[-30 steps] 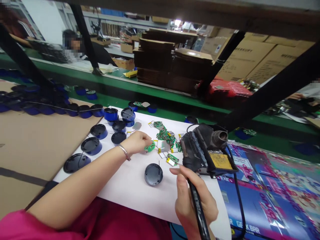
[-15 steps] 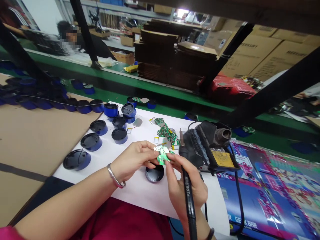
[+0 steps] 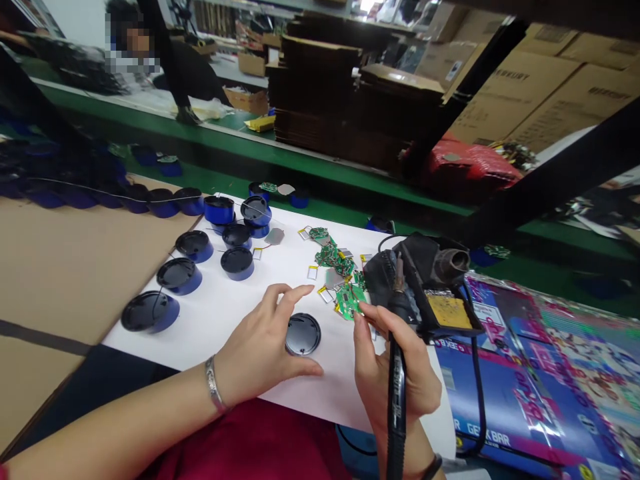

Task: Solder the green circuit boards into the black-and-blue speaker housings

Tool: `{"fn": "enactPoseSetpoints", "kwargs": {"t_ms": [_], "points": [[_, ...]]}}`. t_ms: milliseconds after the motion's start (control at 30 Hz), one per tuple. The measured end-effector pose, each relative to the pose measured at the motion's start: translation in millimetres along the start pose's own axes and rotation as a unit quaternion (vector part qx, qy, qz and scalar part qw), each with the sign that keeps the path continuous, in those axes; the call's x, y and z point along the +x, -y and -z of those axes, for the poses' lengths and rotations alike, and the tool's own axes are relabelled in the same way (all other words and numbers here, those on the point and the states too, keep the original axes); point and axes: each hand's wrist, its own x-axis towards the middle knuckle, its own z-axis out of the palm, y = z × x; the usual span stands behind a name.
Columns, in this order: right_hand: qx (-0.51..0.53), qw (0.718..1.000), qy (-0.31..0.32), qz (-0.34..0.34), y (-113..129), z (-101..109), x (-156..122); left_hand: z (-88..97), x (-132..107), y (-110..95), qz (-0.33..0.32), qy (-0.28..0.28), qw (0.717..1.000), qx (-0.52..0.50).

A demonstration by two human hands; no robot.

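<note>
My left hand (image 3: 263, 347) is spread around a round black cap (image 3: 303, 333) lying on the white sheet (image 3: 225, 320), thumb just below it and fingers above; it grips nothing. My right hand (image 3: 393, 370) holds a black soldering iron (image 3: 395, 400) with its tip pointing up toward the stand. The right thumb and forefinger also pinch a green circuit board (image 3: 349, 301) just above the sheet. More green boards with small silver batteries (image 3: 333, 257) lie in a loose pile behind it.
A black soldering iron stand (image 3: 425, 280) with a yellow sponge sits right of the boards. Several blue-and-black round housings (image 3: 180, 275) stand on the left. Brown cardboard (image 3: 60, 267) lies further left, a colourful printed box (image 3: 540, 373) to the right. A person sits at the far bench (image 3: 135, 47).
My left hand picked a green board from the pile, passed it to my right fingers, then dropped beside the black cap. My right hand now holds the board lower, near the pile.
</note>
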Motion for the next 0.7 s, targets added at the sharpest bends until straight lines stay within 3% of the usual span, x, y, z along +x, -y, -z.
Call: {"fn": "enactPoseSetpoints", "kwargs": {"t_ms": [67,133,200,267,333,433,600,700], "points": [[-0.012,1.0,0.008,0.018,-0.4,-0.1,-1.5,6.3,-2.6,-0.6,-0.033,0.043,0.998,0.021],[-0.016,0.999,0.01,0.029,-0.4,-0.6,-2.6,12.7,-2.0,-0.4,-0.104,0.1,0.989,0.031],[-0.028,0.999,0.008,0.034,0.8,-1.2,-3.5,14.9,-0.2,-0.3,-0.151,0.121,0.981,0.031],[-0.048,0.998,0.01,0.042,2.8,-1.4,-4.6,12.5,0.5,-0.6,-0.123,0.084,0.988,0.045],[-0.056,0.997,0.018,0.05,4.8,-0.9,-6.6,9.6,-1.1,-1.2,-0.043,0.029,0.997,0.057],[-0.03,0.997,0.038,0.055,7.0,1.0,-11.3,13.6,-6.7,-1.0,0.022,0.03,0.999,0.019],[0.049,0.994,0.091,0.048,12.3,4.2,-19.2,34.9,-15.5,7.9,-0.033,0.102,0.993,-0.038],[0.099,0.987,0.111,0.052,18.0,4.4,-22.1,36.1,-15.6,17.2,-0.076,0.089,0.992,-0.05]]}}
